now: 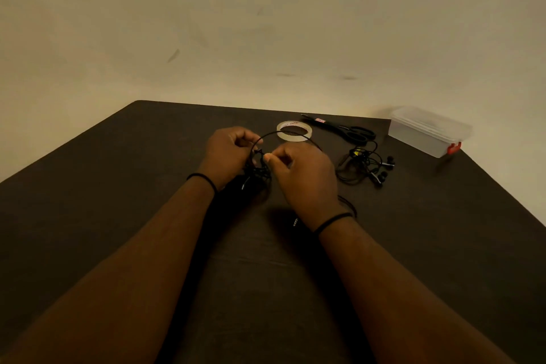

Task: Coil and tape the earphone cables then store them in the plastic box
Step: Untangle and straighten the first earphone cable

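Note:
Both hands meet over the middle of the dark table (118, 201). My left hand (226, 155) grips a bundle of black earphone cable (257, 170), its fingers curled round the loops. My right hand (304, 177) pinches the same cable between thumb and forefinger, and a strand arcs up from the bundle over the hands. A second tangled pile of black earphones (365, 165) lies to the right. The clear tape roll (294, 130) lies flat just beyond my hands. The translucent plastic box (428, 130) with a red latch stands at the far right, lid on.
Black-handled scissors (342, 128) lie between the tape roll and the box, near the table's far edge. A loose end of cable with a plug (296, 221) trails beside my right wrist. A pale wall rises behind the table.

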`<state>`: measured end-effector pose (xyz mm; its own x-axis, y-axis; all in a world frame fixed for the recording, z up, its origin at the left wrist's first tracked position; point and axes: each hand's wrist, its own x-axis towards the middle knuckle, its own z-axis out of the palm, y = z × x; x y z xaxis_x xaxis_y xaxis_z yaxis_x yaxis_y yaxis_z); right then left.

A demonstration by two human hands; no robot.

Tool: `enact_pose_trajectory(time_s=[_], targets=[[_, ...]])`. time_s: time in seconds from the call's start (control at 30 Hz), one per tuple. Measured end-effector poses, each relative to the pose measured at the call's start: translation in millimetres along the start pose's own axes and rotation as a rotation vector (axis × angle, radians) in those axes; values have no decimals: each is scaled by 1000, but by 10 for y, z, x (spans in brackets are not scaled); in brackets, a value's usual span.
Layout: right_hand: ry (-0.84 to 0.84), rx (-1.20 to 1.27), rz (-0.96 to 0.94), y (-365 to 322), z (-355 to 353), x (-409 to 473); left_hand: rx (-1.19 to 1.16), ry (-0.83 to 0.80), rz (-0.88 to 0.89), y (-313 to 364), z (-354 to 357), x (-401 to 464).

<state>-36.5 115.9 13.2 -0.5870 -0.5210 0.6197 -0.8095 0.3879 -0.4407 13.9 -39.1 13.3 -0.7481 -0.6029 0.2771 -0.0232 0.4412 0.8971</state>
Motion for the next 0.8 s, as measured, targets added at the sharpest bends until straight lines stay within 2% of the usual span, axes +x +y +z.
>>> enact_pose_trajectory(time_s=[0.1,0.2,0.33,0.5,0.67,0.8], targets=[[-116,72,91,15,39,18,-30,7,5,-11,-5,9],[-216,100,95,48,113,36,-57,-14,4,1,4,9],[-122,177,102,45,131,51,-82,-4,13,24,25,0],[-1,393,240,82,82,48,-57,51,98,102,51,-19],[5,417,266,174,19,82,-77,-155,197,161,38,-76],[-35,398,235,181,2,72,-31,-153,236,169,21,-63]])
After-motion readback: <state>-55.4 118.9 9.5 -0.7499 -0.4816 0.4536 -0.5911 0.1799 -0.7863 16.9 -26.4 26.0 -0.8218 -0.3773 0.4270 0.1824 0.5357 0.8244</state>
